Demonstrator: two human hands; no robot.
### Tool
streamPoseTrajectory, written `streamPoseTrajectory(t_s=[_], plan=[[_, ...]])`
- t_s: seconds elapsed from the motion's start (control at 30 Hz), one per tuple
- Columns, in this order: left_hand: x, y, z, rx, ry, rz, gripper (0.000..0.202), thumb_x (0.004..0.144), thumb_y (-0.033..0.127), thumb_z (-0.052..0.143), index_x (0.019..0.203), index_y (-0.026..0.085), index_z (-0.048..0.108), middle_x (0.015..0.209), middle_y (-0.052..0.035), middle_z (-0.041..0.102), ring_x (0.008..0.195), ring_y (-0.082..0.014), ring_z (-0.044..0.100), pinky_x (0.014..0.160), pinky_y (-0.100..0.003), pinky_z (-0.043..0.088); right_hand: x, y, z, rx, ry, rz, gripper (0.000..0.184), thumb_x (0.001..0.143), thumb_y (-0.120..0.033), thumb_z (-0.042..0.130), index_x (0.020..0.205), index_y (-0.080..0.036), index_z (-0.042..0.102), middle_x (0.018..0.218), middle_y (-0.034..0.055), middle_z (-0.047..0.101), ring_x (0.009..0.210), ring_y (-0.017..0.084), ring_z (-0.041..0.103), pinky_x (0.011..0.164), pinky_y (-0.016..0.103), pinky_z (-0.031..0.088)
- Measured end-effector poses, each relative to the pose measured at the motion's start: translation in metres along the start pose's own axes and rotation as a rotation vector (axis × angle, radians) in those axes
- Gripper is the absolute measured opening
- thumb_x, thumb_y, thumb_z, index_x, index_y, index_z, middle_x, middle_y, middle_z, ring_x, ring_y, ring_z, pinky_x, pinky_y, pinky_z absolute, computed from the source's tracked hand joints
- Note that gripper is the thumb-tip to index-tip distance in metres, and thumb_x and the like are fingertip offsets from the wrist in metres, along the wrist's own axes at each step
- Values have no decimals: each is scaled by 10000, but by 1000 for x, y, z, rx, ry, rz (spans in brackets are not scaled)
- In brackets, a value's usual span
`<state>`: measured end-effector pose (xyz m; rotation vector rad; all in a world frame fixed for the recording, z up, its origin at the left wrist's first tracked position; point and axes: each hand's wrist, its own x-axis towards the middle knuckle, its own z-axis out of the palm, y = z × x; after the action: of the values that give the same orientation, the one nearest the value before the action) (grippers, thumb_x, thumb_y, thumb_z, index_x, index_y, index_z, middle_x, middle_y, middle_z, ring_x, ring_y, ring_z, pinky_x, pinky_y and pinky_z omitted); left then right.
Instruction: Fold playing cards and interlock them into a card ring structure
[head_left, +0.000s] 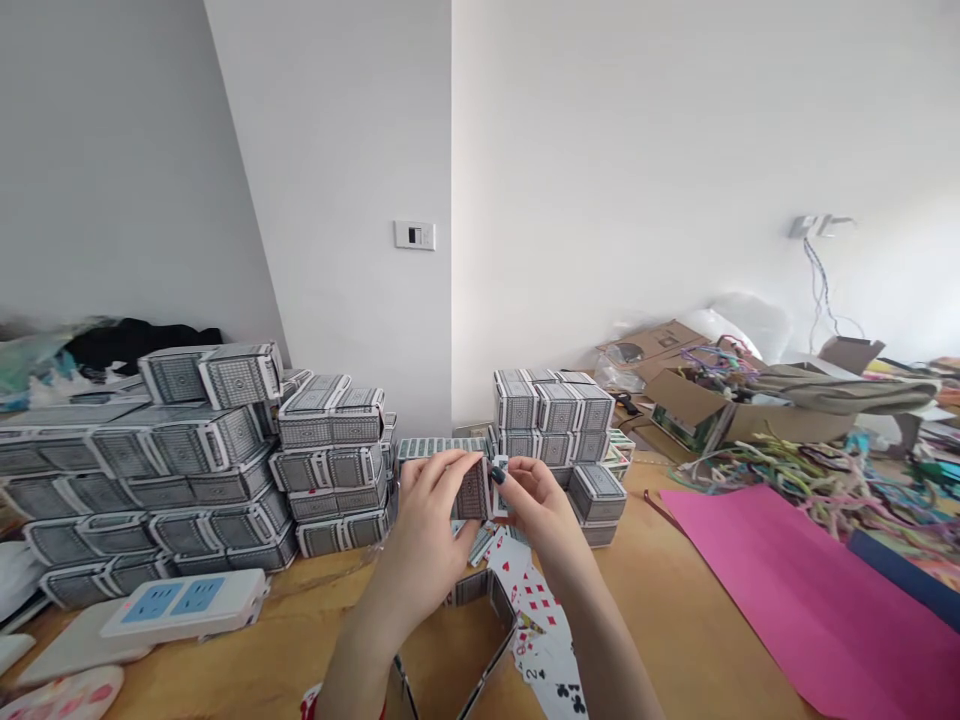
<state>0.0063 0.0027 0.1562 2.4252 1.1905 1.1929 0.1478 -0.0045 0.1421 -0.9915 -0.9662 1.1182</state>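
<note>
Both my hands meet over the middle of the wooden table [675,610]. My left hand [431,525] is closed around a deck of playing cards [472,490] with a grey patterned back. My right hand [536,505], with dark nails, pinches the same deck from its right side. Below my wrists lies an opened card box [480,600] and loose face-up cards [536,610] showing red diamonds and black clubs.
Stacks of boxed card decks [202,470] fill the left, and another pile [559,420] stands behind my hands. A white power strip [184,605] lies front left. Pink paper [780,590], a dark blue sheet [904,570], coloured cords [817,480] and cardboard boxes [697,400] crowd the right.
</note>
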Motion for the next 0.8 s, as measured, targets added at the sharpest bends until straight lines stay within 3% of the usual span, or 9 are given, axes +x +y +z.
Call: streamPoseTrajectory(t_s=[0.17, 0.37, 0.7, 0.8], plan=[[1, 0, -1, 30, 8, 12, 568, 664, 0, 475, 1154, 286, 452, 1161, -15, 493, 1081, -216, 437, 947, -408, 380, 0, 1, 1, -66, -18, -27, 430, 673, -435, 659, 996, -212, 484, 1022, 66, 559, 780, 142, 557, 596, 236, 468], [2, -3, -1, -26, 14, 7, 542, 679, 9, 448, 1147, 281, 459, 1194, -27, 468, 1143, -202, 427, 964, -380, 383, -2, -1, 0, -130, -30, -59, 459, 647, -396, 689, 1019, -195, 512, 1099, 96, 545, 821, 160, 582, 678, 270, 480], [3, -2, -5, -67, -35, 12, 488, 707, 23, 435, 1119, 277, 502, 1196, -37, 489, 1129, -212, 458, 943, -378, 408, -1, 3, 0, -161, -105, -61, 447, 632, -353, 706, 1011, -200, 528, 1060, 82, 551, 789, 161, 581, 667, 292, 483], [2, -1, -5, -84, -23, 29, 503, 692, 12, 439, 1117, 274, 502, 1198, -38, 489, 1135, -218, 452, 951, -389, 401, -1, 2, 1, -141, -75, -48, 483, 617, -356, 719, 1033, -202, 528, 1056, 79, 553, 807, 170, 579, 686, 302, 477]])
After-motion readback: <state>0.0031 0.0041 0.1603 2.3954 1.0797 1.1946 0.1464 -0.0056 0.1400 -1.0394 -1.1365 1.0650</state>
